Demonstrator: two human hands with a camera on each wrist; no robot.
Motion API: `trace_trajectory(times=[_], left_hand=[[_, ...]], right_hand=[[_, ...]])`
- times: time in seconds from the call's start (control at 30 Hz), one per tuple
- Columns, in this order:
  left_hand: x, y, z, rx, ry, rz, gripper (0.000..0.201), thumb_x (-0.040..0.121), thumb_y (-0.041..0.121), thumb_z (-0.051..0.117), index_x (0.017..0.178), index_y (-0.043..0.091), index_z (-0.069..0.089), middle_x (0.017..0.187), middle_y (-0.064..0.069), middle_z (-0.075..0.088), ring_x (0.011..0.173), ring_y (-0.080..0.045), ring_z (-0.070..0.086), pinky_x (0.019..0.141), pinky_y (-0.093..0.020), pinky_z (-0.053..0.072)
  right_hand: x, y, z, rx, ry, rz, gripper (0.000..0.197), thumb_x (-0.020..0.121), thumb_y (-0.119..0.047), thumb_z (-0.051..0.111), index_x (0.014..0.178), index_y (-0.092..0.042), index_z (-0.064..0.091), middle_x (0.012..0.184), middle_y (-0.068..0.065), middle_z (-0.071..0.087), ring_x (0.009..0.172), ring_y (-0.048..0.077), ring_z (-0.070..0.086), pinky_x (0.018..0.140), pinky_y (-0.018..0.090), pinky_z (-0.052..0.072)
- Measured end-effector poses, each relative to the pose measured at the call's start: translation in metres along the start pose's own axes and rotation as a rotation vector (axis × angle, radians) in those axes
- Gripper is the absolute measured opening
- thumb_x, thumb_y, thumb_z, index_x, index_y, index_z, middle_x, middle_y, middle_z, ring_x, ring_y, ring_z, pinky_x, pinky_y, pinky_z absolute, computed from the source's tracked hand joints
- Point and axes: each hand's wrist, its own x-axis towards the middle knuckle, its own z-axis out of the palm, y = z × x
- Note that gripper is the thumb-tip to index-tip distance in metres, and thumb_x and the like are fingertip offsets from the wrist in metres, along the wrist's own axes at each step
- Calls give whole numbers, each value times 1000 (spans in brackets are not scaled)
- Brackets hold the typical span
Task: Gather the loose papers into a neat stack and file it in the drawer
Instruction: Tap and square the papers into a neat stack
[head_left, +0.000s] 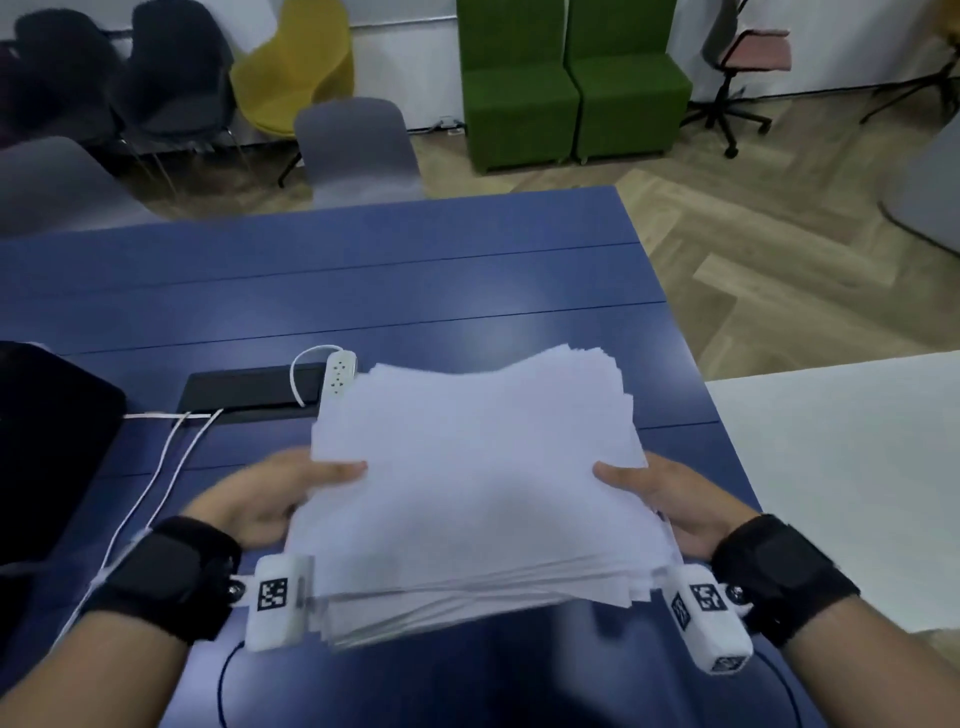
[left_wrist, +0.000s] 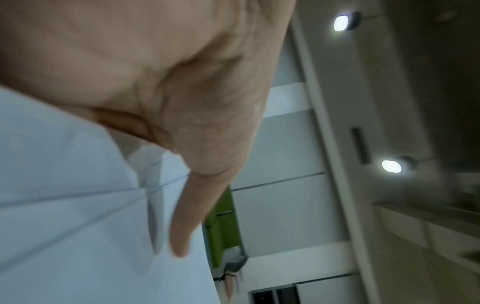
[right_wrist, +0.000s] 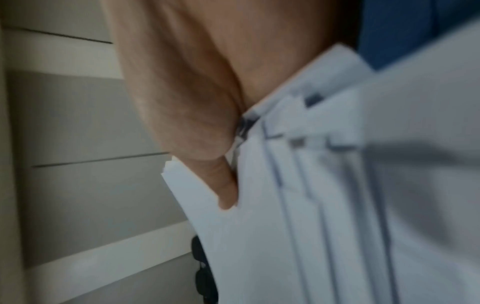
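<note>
We hold the stack of papers (head_left: 478, 483) between both hands above the blue bench (head_left: 363, 270), lifted clear of its surface. Our left hand (head_left: 265, 499) grips the stack's left edge, thumb lying flat on the top sheet and the fingers hidden beneath. Our right hand (head_left: 670, 504) grips the stack's right edge the same way, thumb on top. The sheets are unevenly aligned: their far edges fan out and the near edges show staggered layers. Just beyond the stack's far left corner a white power strip (head_left: 340, 374) lies on the bench, beside a black cable hatch (head_left: 249, 387). White cables (head_left: 156, 478) run left of the stack, and a white surface (head_left: 841, 467) lies to its right.
</note>
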Motion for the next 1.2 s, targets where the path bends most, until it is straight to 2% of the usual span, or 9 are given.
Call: trace_trajectory(times=[0.17,0.27,0.37,0.47,0.57,0.73,0.93,1.07,1.2], left_hand=[[18,-55,2,115,31,26,43,99,4,70,141,13,64,128,-8,78,119,-32,75,112,-55,51],[21,-57,1,73,140,308,43,100,10,70,142,18,63,133,-1,76,123,-24,73,110,-49,53],[17,-56,7,25,325,573,35,98,9,71,133,14,69,126,0,79,117,-11,74,98,-25,58],[30,-65,14,150,463,634,26,99,1,70,123,11,71,103,18,80,96,11,71,84,-5,52],[54,-82,19,210,454,584,25,100,2,70,124,5,70,86,28,78,82,8,71,77,-20,57],[81,-94,11,140,347,502,78,77,29,96,142,23,54,134,-1,73,123,-18,71,97,-39,61],[72,-65,28,11,553,657,72,75,50,84,132,19,53,124,8,64,124,-20,62,88,-12,52],[52,-33,42,660,770,1063,93,82,66,76,150,8,49,151,-5,53,146,-24,48,126,-52,31],[43,-11,105,1247,621,1246,96,89,70,67,158,6,46,166,-10,43,159,-30,33,125,-72,13]], right_hand=[[3,28,-3,-113,63,104,43,96,-8,70,138,-3,62,132,17,72,123,38,68,115,56,45],[1,15,12,-192,99,-147,38,97,-3,68,134,-7,64,129,11,74,118,30,72,102,45,56],[-1,0,26,-417,281,-504,21,93,-2,72,112,6,71,107,6,82,82,9,77,75,34,57],[16,4,30,-657,269,-755,22,89,7,75,108,-4,77,105,-10,80,97,1,74,88,27,57],[54,34,9,-718,358,-689,23,89,-10,81,112,-12,78,110,0,80,105,18,74,92,36,56],[91,65,-11,-550,491,-501,18,84,-8,85,100,-13,78,88,4,79,75,13,62,66,21,51],[94,55,-25,-506,467,-502,27,79,-9,90,103,-11,79,100,7,82,84,10,70,80,21,56],[91,56,-30,-545,446,-468,19,79,-6,89,94,-6,77,83,2,74,71,8,62,70,22,50],[84,60,-28,-543,405,-478,18,81,0,86,94,2,74,85,15,75,70,8,62,67,15,50]])
